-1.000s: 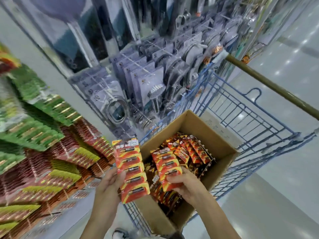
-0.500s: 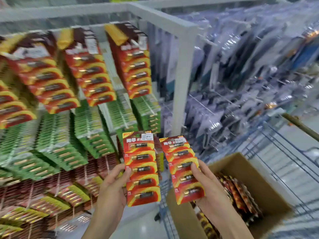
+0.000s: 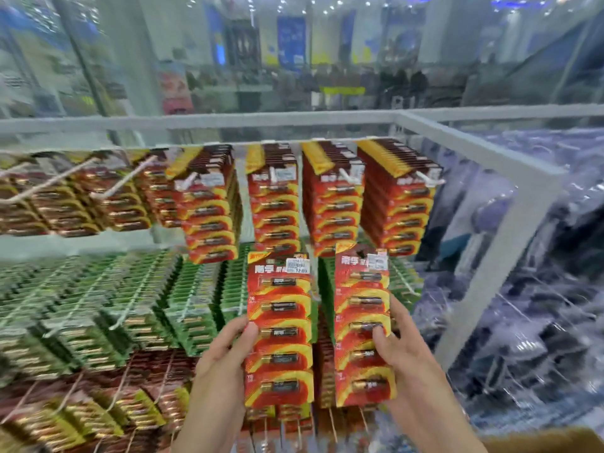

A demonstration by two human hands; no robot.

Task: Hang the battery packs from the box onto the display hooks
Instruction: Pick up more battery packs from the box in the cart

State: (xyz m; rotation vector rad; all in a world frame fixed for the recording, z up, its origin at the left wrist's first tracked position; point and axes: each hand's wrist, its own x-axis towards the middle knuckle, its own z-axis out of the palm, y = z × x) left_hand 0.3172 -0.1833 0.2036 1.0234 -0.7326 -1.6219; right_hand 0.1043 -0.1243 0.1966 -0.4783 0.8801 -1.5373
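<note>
I have two red battery strips up in front of the display, upright and side by side with a gap between them. The left strip (image 3: 279, 328) is gripped at its left edge by the left hand (image 3: 219, 364), thumb on the front. The right strip (image 3: 362, 325) is pinched at its right edge by the right hand (image 3: 402, 351). Just above hang full rows of red packs (image 3: 333, 204) on white hooks (image 3: 346, 176), with green packs (image 3: 130, 299) to the left. A corner of the cardboard box (image 3: 539, 441) shows at lower right.
</note>
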